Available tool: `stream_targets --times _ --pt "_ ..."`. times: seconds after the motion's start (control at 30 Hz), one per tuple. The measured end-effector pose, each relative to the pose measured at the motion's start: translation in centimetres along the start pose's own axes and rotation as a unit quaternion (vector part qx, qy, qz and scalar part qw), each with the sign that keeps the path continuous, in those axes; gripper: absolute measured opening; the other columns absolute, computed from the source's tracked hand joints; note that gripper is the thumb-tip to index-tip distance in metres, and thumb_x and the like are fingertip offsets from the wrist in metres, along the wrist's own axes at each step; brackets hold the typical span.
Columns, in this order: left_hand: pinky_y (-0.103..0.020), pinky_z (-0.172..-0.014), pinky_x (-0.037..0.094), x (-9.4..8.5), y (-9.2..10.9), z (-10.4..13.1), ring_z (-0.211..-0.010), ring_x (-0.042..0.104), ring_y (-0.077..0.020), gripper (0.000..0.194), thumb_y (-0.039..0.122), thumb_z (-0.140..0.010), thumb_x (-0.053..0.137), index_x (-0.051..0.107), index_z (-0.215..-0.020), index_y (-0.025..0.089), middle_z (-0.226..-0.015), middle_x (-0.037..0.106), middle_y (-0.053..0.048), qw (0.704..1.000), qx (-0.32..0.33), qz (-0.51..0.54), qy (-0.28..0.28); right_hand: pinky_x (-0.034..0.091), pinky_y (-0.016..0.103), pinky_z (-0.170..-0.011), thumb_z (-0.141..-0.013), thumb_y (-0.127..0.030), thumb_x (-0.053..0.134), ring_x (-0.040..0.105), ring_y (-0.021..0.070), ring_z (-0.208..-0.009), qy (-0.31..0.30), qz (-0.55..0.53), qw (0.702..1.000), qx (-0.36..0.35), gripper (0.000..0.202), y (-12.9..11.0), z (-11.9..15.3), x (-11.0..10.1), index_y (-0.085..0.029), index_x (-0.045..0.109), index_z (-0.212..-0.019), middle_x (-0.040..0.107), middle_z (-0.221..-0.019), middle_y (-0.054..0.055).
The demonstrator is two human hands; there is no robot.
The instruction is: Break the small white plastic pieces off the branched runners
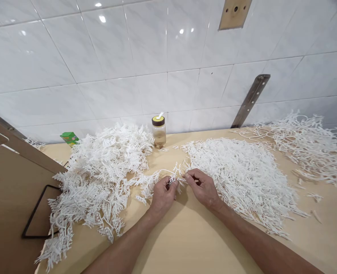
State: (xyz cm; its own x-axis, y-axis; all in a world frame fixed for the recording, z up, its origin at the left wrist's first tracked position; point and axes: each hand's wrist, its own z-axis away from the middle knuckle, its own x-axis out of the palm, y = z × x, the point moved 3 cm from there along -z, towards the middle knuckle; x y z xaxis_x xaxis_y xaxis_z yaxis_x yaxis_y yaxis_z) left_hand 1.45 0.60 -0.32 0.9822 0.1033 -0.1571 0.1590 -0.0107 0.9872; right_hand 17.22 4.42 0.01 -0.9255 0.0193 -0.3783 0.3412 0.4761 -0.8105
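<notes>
My left hand [163, 192] pinches a white branching sprig [174, 173] that looks like plastic, its thin twigs rising above the fingers. Just to the right, my right hand [202, 186] has thumb and forefinger closed at the sprig's edge; whatever is between those fingertips is too small to make out. On the left lies a tall tangled heap of white sprigs [105, 163], with a loose strand reaching toward my left hand. A flatter pile of short white slivers [242, 179] spreads beside my right forearm.
A clear jar with a dark-rimmed yellow lid [158, 133] stands near the wall. Bare white branches [308, 144] lie at the far right. A green box [69, 138] sits behind the left heap. A brown board [11, 198] borders the table [182, 243] on the left.
</notes>
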Motion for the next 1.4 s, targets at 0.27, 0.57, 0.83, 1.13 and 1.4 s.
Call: stream_targets --times 0.27,0.57,0.83,1.13,1.4 --pt "-0.023 -0.052 0.038 -0.1 0.1 -0.2 -0.048 0.048 -0.0107 0.035 0.044 -0.086 0.057 0.048 -0.062 0.020 -0.049 0.049 0.004 0.999 0.028 -0.017 0.007 0.052 0.030 -0.062 -0.088 -0.036 0.058 0.064 0.0184 -0.073 -0.071 -0.019 0.997 0.012 0.021 0.1 -0.2 0.7 -0.021 0.073 -0.085 0.072 -0.084 0.006" --pt "-0.023 -0.047 0.033 0.0 -0.1 0.0 -0.045 0.042 -0.0100 0.036 0.046 -0.085 0.057 0.044 -0.064 0.021 -0.048 0.041 0.007 0.999 0.004 -0.038 0.006 0.047 0.028 -0.058 -0.088 -0.034 0.058 0.061 0.0164 -0.065 -0.047 -0.001 0.999 0.001 0.021 0.2 -0.3 0.5 -0.021 0.070 -0.076 0.069 -0.074 0.003" --pt "-0.024 -0.053 0.026 -0.2 0.2 -0.2 -0.055 0.032 -0.0104 0.034 0.037 -0.081 0.055 0.034 -0.060 0.021 -0.057 0.032 0.006 0.992 0.038 -0.115 0.028 0.046 0.027 -0.059 -0.084 -0.024 0.059 0.058 0.0153 -0.062 -0.012 0.070 0.997 -0.032 0.015 0.1 0.1 1.4 -0.021 0.066 -0.071 0.065 -0.070 0.003" --pt "-0.023 -0.050 0.025 -0.2 -0.2 0.4 -0.052 0.030 -0.0090 0.037 0.044 -0.083 0.056 0.035 -0.063 0.021 -0.055 0.031 0.007 0.998 0.008 -0.059 0.024 0.045 0.028 -0.056 -0.079 -0.027 0.058 0.054 0.0154 -0.057 0.105 0.086 0.990 0.047 0.013 2.4 -0.8 0.6 -0.021 0.058 -0.067 0.061 -0.064 0.001" --pt "-0.023 -0.049 0.034 -0.2 -0.6 0.2 -0.046 0.042 -0.0105 0.038 0.049 -0.086 0.057 0.041 -0.065 0.022 -0.048 0.042 0.007 0.998 0.006 -0.029 0.061 0.048 0.030 -0.059 -0.090 -0.036 0.057 0.056 0.0151 -0.061 0.085 0.053 0.995 0.005 0.020 0.3 0.4 0.0 -0.020 0.064 -0.082 0.065 -0.079 0.005"
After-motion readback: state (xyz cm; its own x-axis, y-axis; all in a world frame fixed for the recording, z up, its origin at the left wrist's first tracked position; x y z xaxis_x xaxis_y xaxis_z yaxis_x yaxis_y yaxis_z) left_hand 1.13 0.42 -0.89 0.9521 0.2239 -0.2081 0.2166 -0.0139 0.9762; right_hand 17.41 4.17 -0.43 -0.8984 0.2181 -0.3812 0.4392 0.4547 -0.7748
